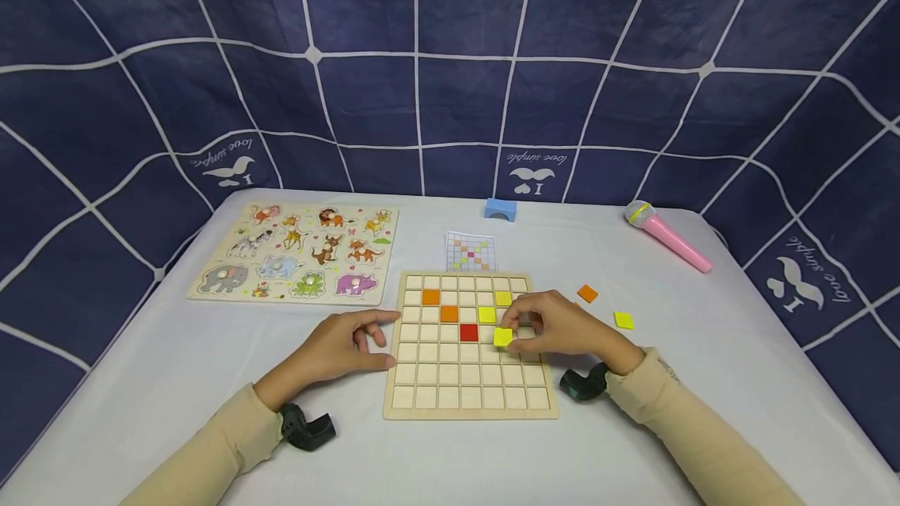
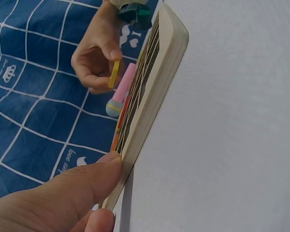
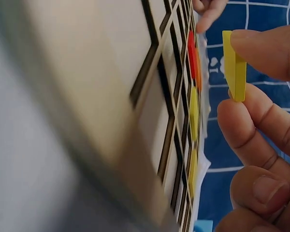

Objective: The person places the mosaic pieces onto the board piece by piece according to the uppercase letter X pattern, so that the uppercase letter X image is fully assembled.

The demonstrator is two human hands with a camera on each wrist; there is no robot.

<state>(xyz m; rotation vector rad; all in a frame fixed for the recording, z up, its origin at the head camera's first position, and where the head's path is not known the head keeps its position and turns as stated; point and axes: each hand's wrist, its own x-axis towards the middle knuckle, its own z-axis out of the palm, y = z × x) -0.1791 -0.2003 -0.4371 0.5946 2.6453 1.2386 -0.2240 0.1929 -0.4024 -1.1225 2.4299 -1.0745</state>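
Observation:
My right hand [image 1: 558,324] pinches a yellow square tile [image 1: 502,337] between thumb and fingertips, held up off the wooden grid board [image 1: 470,410]. In the right wrist view the pinched tile [image 3: 234,67] stands edge-on, apart from the board's surface. Along the board's left edge rests my left hand [image 1: 344,343], thumb and index finger spread and touching the rim. The left wrist view has that thumb [image 2: 94,176] against the board's side. Set in the grid are two orange tiles [image 1: 430,297], a red tile [image 1: 469,333] and two yellow tiles [image 1: 487,315].
Behind the board lies a printed pattern card [image 1: 470,251]. Loose orange [image 1: 587,293] and yellow [image 1: 623,320] tiles lie to its right. An animal puzzle board [image 1: 295,252] is at the back left, a blue arched block [image 1: 501,209] at the back, and a pink microphone [image 1: 671,236] at the back right.

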